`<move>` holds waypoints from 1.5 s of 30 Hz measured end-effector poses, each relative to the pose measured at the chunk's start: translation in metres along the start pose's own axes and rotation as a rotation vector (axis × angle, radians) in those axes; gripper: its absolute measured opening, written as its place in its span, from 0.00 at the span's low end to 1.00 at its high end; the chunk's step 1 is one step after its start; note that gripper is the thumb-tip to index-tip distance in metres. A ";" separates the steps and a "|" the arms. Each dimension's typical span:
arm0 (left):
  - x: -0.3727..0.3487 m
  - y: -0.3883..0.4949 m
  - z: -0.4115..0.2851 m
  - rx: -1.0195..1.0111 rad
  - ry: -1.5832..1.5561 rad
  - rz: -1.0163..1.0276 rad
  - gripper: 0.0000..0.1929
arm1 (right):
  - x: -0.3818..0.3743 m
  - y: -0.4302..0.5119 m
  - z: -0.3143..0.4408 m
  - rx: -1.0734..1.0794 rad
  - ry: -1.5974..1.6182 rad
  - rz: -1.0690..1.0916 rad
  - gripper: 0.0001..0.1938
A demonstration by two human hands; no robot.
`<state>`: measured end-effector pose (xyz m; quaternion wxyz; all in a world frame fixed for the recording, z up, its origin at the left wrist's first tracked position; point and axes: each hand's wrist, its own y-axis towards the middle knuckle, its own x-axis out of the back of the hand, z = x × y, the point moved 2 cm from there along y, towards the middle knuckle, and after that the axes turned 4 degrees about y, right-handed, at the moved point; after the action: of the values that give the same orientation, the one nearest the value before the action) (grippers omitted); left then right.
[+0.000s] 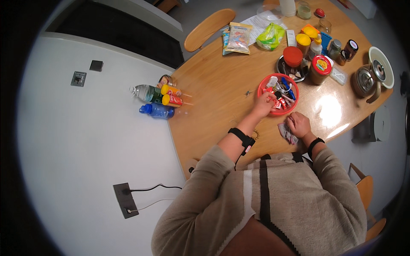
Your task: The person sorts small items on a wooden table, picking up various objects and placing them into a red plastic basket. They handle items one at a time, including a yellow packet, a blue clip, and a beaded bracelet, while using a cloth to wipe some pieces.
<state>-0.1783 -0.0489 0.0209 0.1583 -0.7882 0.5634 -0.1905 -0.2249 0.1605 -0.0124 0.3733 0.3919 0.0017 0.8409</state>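
Note:
My left hand (265, 105) reaches over the near left rim of a round red plastic basket (296, 104), fingers down among small red-wrapped packets (282, 103). Whether a packet is pinched between the fingertips is hidden. The basket also holds blue pen-like items (290, 91), a white cable (282, 87) and a white plastic piece (272, 81). Just below the basket, my right hand (299, 124) rests on the table with curled fingers, touching a crumpled grey cloth (287, 134). Its grip on the cloth is unclear. A beaded bracelet (256, 134) lies beside my left forearm.
Beyond the basket stand a red-lidded jar (321, 68), a dark tray (299, 76) and yellow-lidded tubs (303, 41). A metal kettle (365, 81) is at right. Snack bags (239, 37) and a green plastic bag (270, 36) lie farther back. Bottles (158, 111) line the wall side.

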 end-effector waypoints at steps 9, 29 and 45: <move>-0.018 0.004 0.003 -0.252 0.663 -0.023 0.11 | -0.001 -0.001 -0.003 -0.011 0.010 0.010 0.08; 0.000 -0.019 -0.006 -0.468 0.695 -0.232 0.10 | -0.001 0.000 -0.004 -0.008 -0.021 0.013 0.09; 0.124 -0.021 0.092 -0.135 0.681 -0.760 0.08 | -0.003 0.003 -0.002 -0.029 0.006 0.052 0.07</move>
<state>-0.0805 -0.1570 -0.0345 -0.1657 -0.8391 0.2675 -0.4436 -0.2274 0.1569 -0.0151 0.3570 0.3837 -0.0195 0.8514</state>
